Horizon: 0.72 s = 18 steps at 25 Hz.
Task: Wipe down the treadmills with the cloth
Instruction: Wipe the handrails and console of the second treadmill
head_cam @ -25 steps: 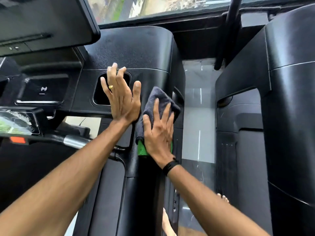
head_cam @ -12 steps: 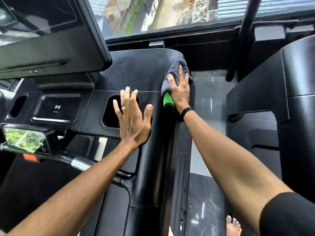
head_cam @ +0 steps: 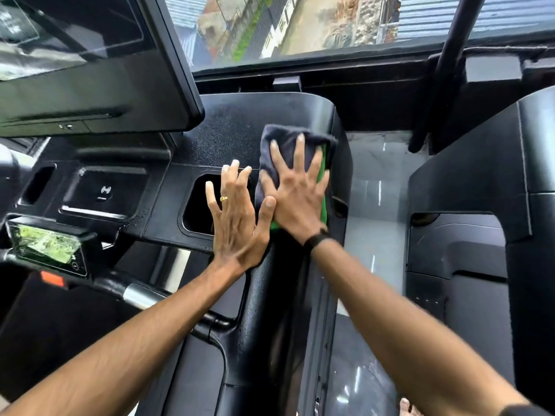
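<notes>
The dark grey cloth (head_cam: pixel 279 142), soft and folded with a green underside, lies flat on the treadmill's textured black console panel (head_cam: pixel 228 136) under the right hand (head_cam: pixel 297 202), fingers spread and pressing. The left hand (head_cam: pixel 237 223) braces flat beside it, thumb touching. Wiping looks midway; the neighbouring treadmill (head_cam: pixel 480 187), smooth matte black, seems yet to be done.

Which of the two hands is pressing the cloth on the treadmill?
The right hand, wristband at its wrist, presses the dark cloth flat with spread fingers. The ringed left hand rests bare on the console.
</notes>
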Motion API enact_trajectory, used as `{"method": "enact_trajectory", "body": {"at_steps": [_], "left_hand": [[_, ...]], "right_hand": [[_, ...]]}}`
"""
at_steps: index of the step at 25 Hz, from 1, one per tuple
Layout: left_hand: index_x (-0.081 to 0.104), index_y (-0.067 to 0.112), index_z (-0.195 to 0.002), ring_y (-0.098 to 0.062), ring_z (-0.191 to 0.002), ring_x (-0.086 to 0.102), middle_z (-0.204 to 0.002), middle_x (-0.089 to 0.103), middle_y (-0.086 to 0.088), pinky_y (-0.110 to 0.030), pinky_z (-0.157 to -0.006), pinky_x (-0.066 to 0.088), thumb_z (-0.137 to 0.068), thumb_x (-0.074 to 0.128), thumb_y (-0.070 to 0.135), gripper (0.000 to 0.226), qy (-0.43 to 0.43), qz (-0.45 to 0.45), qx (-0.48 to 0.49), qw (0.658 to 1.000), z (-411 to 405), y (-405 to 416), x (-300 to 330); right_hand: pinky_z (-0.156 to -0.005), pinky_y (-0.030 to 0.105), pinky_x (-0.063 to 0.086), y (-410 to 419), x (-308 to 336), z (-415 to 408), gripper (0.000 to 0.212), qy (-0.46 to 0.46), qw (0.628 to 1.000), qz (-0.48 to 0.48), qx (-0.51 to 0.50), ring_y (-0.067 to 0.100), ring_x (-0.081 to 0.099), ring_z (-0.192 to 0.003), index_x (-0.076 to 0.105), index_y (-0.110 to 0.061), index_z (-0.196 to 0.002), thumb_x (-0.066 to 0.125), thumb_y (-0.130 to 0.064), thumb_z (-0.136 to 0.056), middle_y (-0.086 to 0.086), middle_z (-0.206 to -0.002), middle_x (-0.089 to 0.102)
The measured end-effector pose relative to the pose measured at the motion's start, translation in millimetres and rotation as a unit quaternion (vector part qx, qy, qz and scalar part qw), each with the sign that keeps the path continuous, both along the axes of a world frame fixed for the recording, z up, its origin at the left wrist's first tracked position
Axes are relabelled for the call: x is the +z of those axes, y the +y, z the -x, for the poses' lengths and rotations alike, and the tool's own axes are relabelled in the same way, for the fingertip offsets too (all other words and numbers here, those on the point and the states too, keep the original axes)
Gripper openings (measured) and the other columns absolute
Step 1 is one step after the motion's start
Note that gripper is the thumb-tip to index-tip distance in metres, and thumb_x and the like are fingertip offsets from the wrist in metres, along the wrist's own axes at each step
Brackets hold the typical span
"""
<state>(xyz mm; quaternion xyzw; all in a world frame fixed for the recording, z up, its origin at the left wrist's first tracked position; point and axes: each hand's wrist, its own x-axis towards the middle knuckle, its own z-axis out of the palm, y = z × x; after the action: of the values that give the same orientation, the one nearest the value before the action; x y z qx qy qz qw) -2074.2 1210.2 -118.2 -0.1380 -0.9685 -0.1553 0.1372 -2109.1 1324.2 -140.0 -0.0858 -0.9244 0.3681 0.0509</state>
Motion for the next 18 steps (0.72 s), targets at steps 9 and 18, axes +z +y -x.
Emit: {"method": "enact_trajectory", "body": {"at_steps": [9, 18], "left_hand": [[0.031, 0.009, -0.150, -0.021, -0.154, 0.011, -0.164, 0.019, -0.008, -0.054, -0.121, -0.006, -0.099, 0.027, 0.053, 0.068, -0.016, -0.011, -0.014, 1.000, 0.2, -1.3, 2.0], [0.029, 0.008, -0.150, -0.020, -0.153, 0.014, -0.163, 0.021, -0.008, -0.056, -0.121, -0.003, -0.099, 0.019, 0.060, 0.073, -0.002, -0.023, -0.013, 1.000, -0.3, -0.7, 2.8]], "right_hand": [[-0.115, 0.046, 0.029, 91.2, -25.6, 155.7, 0.075, -0.025, 0.956, 0.261, -0.132, 0.030, 0.033, -0.140, 0.046, -0.034, -0.144, 0.048, -0.073, -0.080, 0.004, -0.154, 0.036], [-0.118, 0.039, 0.018, 24.5, -42.6, -16.1, 0.069, -0.069, 0.910, 0.355, -0.201, 0.032, 0.023, -0.147, 0.019, -0.028, -0.157, 0.034, -0.058, -0.097, 0.014, -0.163, 0.020]]}}
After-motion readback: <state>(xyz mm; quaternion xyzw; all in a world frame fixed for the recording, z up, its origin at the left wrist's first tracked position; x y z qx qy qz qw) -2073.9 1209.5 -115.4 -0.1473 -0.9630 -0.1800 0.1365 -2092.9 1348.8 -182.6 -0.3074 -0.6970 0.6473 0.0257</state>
